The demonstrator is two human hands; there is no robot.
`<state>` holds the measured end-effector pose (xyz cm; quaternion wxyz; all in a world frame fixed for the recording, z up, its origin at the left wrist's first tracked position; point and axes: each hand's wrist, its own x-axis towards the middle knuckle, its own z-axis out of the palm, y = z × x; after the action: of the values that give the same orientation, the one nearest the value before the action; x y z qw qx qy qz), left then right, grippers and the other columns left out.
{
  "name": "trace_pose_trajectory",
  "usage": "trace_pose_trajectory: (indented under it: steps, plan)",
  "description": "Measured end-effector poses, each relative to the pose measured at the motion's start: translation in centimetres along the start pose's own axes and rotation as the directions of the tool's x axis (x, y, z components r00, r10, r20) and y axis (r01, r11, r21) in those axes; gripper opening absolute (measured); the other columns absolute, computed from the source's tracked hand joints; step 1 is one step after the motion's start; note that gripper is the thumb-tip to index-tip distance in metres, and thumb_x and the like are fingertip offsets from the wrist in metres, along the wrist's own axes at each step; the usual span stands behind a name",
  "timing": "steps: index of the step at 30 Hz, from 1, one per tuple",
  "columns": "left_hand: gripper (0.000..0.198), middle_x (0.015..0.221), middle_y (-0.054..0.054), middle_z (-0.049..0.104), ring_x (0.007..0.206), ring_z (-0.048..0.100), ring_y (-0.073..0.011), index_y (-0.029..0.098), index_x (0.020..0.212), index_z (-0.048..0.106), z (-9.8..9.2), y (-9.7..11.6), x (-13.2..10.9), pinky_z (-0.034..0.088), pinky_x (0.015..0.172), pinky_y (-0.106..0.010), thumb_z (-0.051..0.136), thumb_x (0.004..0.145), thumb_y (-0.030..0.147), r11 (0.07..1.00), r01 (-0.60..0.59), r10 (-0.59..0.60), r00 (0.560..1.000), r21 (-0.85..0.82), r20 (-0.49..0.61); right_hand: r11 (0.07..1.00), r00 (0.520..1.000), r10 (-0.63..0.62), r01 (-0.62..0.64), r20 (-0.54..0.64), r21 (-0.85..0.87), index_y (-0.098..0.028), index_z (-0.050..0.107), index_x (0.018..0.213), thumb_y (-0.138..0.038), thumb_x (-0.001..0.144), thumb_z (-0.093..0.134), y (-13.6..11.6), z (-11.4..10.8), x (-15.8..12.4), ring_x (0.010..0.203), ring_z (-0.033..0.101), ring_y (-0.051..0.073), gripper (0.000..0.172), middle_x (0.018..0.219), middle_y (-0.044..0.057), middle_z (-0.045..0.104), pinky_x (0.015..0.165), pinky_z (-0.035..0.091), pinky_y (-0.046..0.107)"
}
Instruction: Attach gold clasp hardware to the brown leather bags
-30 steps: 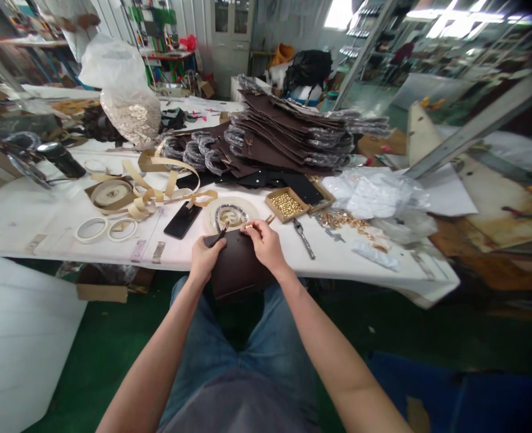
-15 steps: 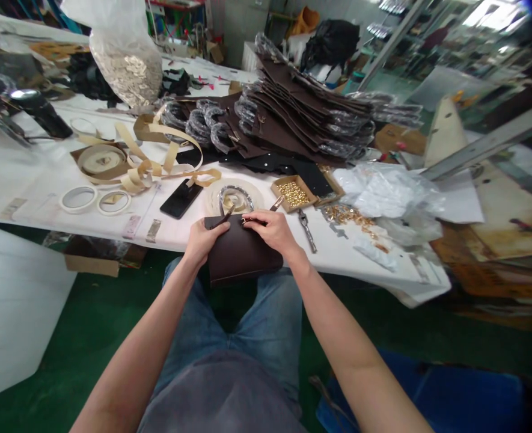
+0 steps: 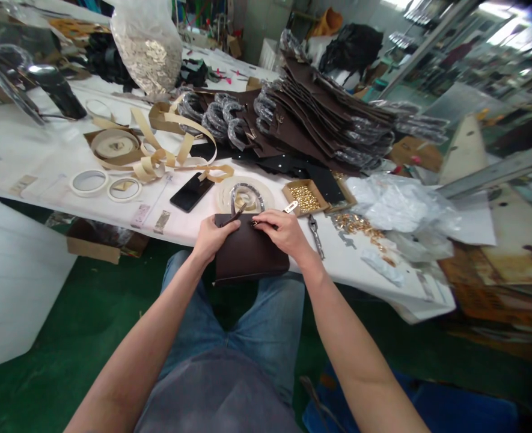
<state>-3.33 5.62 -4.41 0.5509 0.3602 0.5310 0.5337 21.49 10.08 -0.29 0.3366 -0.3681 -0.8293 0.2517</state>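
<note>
A dark brown leather handbag (image 3: 252,255) rests between my lap and the table edge, its plastic-wrapped handle (image 3: 260,193) standing up behind it. My left hand (image 3: 211,238) is closed at the bag's top left, thumb over a narrow brown strap (image 3: 236,215) that points up and right. At the top right, my right hand (image 3: 286,233) pinches another narrow strap. A shiny metal plate (image 3: 291,207) with a slot juts out above those fingers. What lies right under the right fingertips is mostly hidden.
Beyond the bag lie a tape roll (image 3: 223,192), a black phone (image 3: 192,192), a box of gold studs (image 3: 305,197), pliers (image 3: 316,236) and loose gold hardware (image 3: 360,225). Stacked brown bag pieces (image 3: 324,114) fill the back. Clear plastic (image 3: 396,201) lies right.
The view has shifted, so the table and bag sit slightly further right. Above my right hand, the metal plate now turns its bright slotted face towards me. Both hands keep their hold.
</note>
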Motion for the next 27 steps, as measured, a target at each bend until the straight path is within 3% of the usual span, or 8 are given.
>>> trace_pose_trajectory:
  steps: [5, 13, 22, 27]
  plan:
    - [0.046, 0.099, -0.01, 0.085, 0.083, 0.073, -0.0225, 0.011, 0.105, 0.086, -0.1, -0.2, 0.0, 0.054, 0.071, -0.029, 0.101, 0.078, 0.045, 1.0, -0.007, 0.007, 1.0, -0.004, -0.008, 0.997, 0.999, -0.032, 0.035, 0.042, -0.068, -0.028, 0.087, 0.136, -0.028, 0.112, 0.073, -0.5, -0.1, 0.3, 0.116, 0.081, 0.029, 0.027, 0.127, 0.007, 0.085, 0.109, 0.064, 0.05]
    - [0.044, 0.097, -0.01, 0.084, 0.082, 0.072, -0.0221, 0.013, 0.103, 0.086, -0.1, -0.6, 0.1, 0.054, 0.07, -0.029, 0.1, 0.079, 0.047, 1.0, 0.003, -0.003, 1.0, -0.013, 0.005, 0.984, 0.983, -0.086, 0.109, 0.16, -0.141, -0.026, 0.091, 0.115, -0.025, 0.115, 0.066, -0.4, 0.1, 0.6, 0.11, 0.08, 0.028, 0.025, 0.123, 0.008, 0.084, 0.1, 0.065, 0.045]
    - [0.042, 0.096, -0.01, 0.084, 0.081, 0.072, -0.0219, 0.013, 0.1, 0.085, 0.1, -0.6, 0.2, 0.053, 0.069, -0.029, 0.1, 0.078, 0.046, 1.0, -0.006, 0.006, 1.0, -0.019, -0.002, 0.983, 0.988, -0.064, 0.086, 0.139, -0.159, -0.025, 0.089, 0.112, -0.022, 0.113, 0.064, -1.2, 0.3, 0.4, 0.112, 0.078, 0.029, 0.025, 0.125, 0.009, 0.082, 0.102, 0.065, 0.045]
    - [0.041, 0.095, -0.009, 0.084, 0.081, 0.071, -0.0214, 0.012, 0.099, 0.085, 0.3, -0.1, 0.0, 0.052, 0.069, -0.028, 0.1, 0.078, 0.044, 1.0, -0.009, 0.009, 1.0, -0.025, 0.001, 0.975, 0.998, -0.04, 0.051, 0.055, -0.218, -0.026, 0.089, 0.113, -0.02, 0.112, 0.068, -1.4, 0.9, 0.1, 0.107, 0.079, 0.028, 0.022, 0.116, 0.008, 0.084, 0.1, 0.064, 0.043]
